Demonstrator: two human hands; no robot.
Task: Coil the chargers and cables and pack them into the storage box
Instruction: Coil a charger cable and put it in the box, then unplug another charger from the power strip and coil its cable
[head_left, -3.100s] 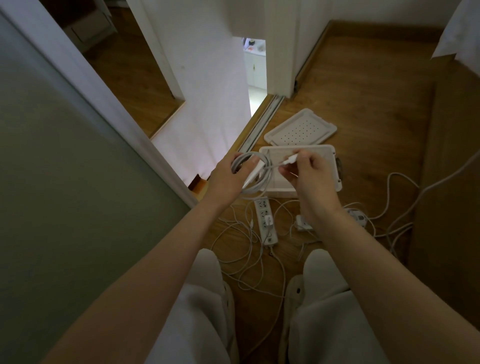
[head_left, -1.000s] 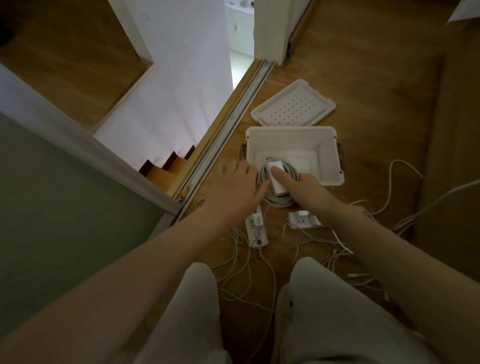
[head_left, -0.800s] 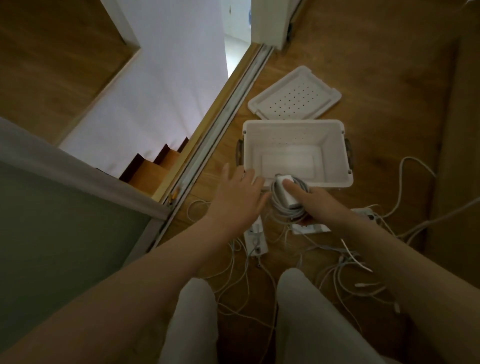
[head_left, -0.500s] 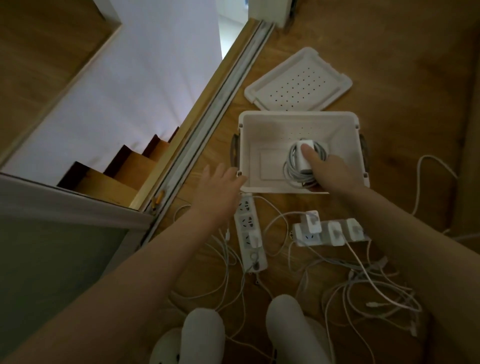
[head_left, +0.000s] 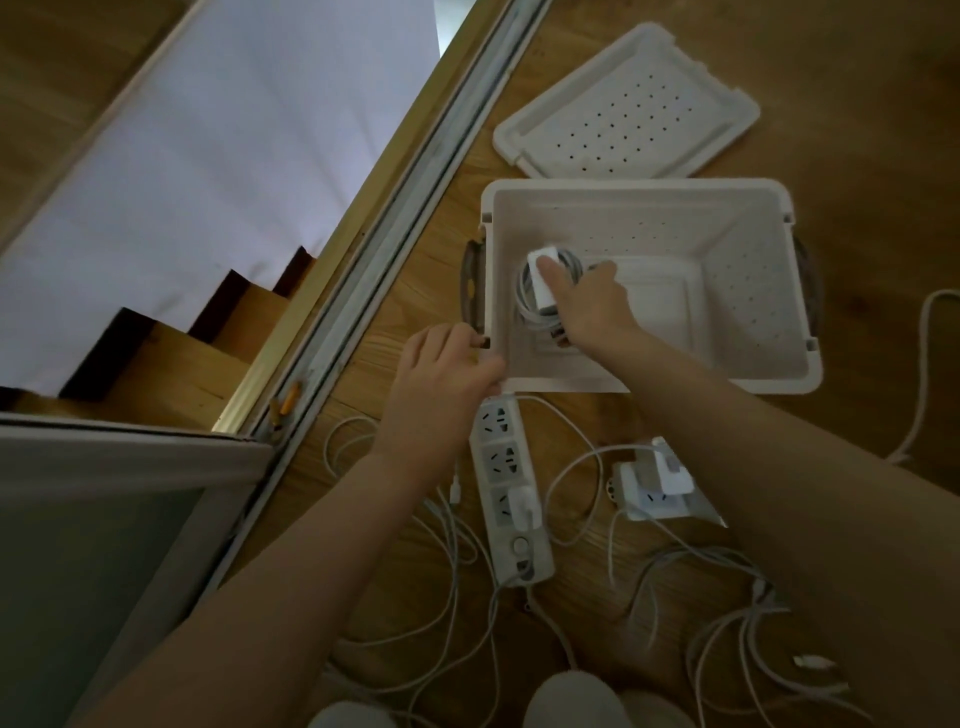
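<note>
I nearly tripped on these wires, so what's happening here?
A person is packing chargers into a white storage box on the wooden floor. Their right hand holds a coiled charger inside the box's left end, while the left hand rests against its near left corner. The lid lies behind the box. A power strip and loose cables lie unpacked in front.

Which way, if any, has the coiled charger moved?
Yes: the coiled charger went from outside the storage box, at its near wall, into its left end.
</note>
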